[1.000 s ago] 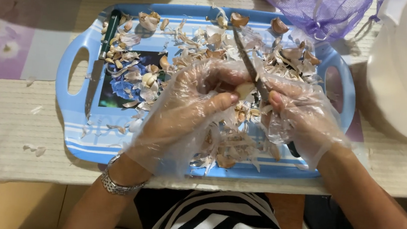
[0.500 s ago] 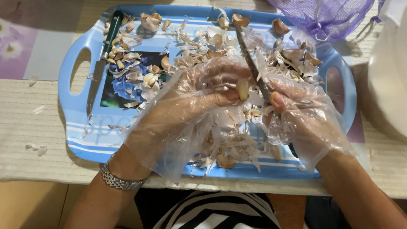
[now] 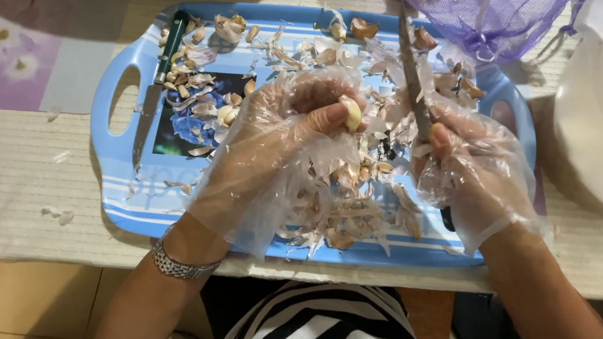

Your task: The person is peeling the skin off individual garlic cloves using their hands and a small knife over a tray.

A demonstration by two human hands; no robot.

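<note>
Your left hand (image 3: 282,146) pinches a garlic clove (image 3: 351,113) at its fingertips. Just right of it, your right hand (image 3: 479,170) grips a knife (image 3: 413,74), blade pointing away over the blue tray (image 3: 121,197).

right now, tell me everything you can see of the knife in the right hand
The knife has a slim, dull grey metal blade, tip pointing up and away over the blue tray. The right hand, in a loose clear plastic glove, grips it, thumb on the blade's base; a dark handle end shows below the hand. The blade is apart from the garlic clove.
</note>
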